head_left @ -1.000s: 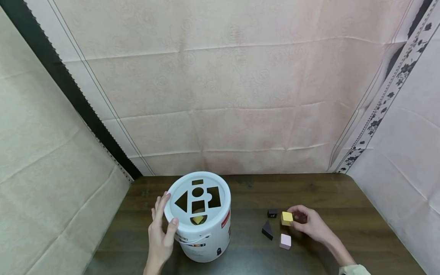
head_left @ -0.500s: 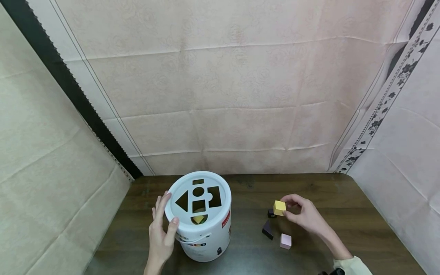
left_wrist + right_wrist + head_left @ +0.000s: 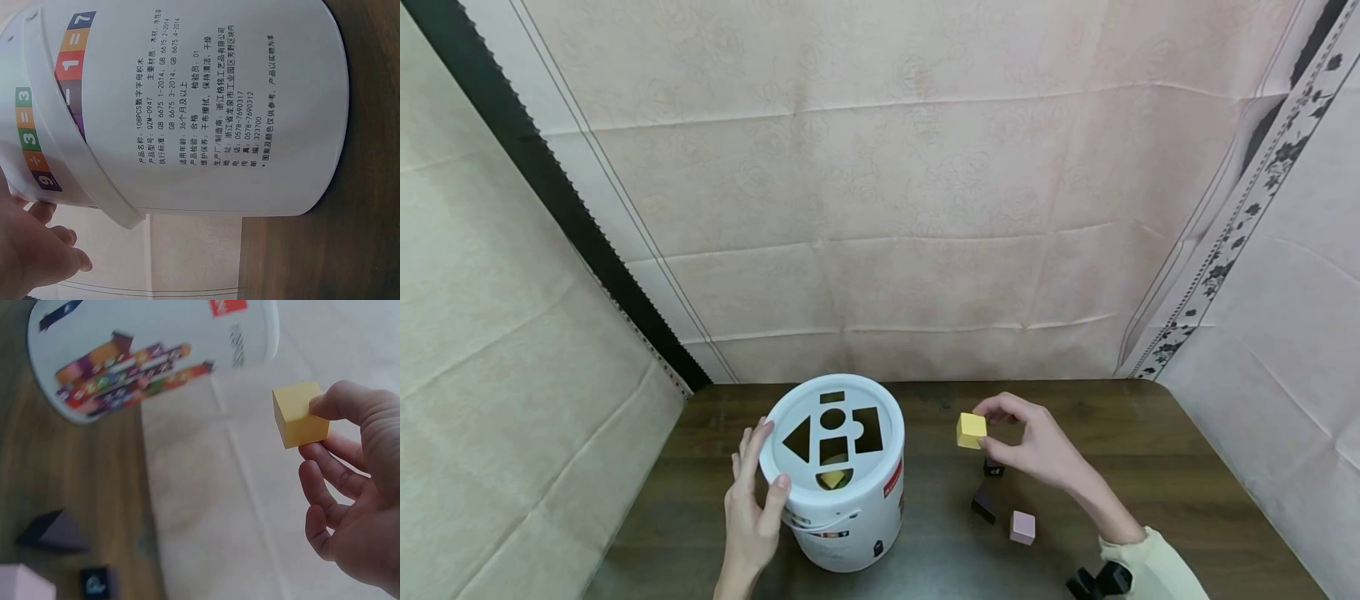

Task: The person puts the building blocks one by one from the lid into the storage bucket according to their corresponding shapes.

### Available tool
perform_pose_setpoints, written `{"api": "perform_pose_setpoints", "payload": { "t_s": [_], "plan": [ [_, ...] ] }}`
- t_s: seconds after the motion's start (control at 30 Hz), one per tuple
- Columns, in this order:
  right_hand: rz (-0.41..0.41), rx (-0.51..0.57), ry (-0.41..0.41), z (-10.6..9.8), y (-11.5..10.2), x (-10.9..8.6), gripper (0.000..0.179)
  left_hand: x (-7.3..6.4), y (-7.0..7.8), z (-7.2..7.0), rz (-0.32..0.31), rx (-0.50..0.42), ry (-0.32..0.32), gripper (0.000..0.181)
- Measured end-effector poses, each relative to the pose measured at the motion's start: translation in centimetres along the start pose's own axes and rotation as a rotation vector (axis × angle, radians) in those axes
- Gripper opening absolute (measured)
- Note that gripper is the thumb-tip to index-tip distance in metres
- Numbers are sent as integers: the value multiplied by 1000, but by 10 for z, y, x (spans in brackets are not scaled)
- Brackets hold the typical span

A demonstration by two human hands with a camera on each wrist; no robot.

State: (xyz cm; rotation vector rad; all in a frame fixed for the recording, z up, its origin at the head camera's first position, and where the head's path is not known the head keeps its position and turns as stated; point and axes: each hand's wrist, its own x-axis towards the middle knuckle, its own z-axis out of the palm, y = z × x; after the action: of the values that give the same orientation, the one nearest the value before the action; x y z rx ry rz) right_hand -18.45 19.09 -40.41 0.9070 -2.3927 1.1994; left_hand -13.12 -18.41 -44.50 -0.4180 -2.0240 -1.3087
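A white bucket stands upright on the table under a pale lid with several cut-out shapes. My left hand rests against its left side, thumb and fingers spread along the lid's rim. Between thumb and fingers, my right hand pinches a yellow cube, held above the table to the right of the bucket. The right wrist view shows the cube with the thumb on one face and fingertips beneath. Through the lid's front hole a yellow block shows inside the bucket.
Below the right hand lie a black letter block, a dark triangular block and a pale pink cube on the wooden table. Behind the table hangs a light patterned cloth; more cloth flanks both sides.
My right hand has lifted the yellow cube off the table and carried it left and away from me, towards the bucket. The left hand and bucket have stayed in place.
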Motion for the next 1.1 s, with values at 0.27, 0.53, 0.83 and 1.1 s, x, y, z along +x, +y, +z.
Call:
{"api": "perform_pose_setpoints", "payload": {
  "t_s": [0.27, 0.53, 0.83, 1.1],
  "plan": [
    [-27, 36, -38, 9, -29, 28, 31, 0, 0, 0, -4, 5, 1, 56],
    [-70, 94, -31, 21, -63, 49, 32, 1, 1, 1, 10, -5, 3, 56],
    [-133, 138, -84, 40, -96, 69, 33, 0, 1, 1, -8, -2, 4, 56],
    [-182, 119, -137, 68, -77, 78, 28, 0, 0, 1, -17, 3, 3, 56]
  ]
}}
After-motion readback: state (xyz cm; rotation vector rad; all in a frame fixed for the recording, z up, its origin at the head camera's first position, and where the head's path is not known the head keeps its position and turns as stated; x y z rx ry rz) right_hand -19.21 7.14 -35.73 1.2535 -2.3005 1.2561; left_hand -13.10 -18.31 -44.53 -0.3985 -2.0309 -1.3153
